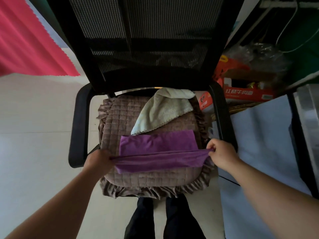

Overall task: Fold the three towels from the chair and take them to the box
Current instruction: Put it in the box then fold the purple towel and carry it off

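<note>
On the chair's quilted cushion [120, 176], the left hand [99, 161] and right hand [222, 153] each pinch an end of the purple towel [158, 152], apparently mid-fold, so next its lifted edge likely needs laying flat and square.

- Left hand [99, 160]: lower left of centre, fingers pinching the purple towel [160, 152] end.
- Right hand [222, 153]: right of centre, pinching the opposite end.
- Both forearms bare, extended.
</note>
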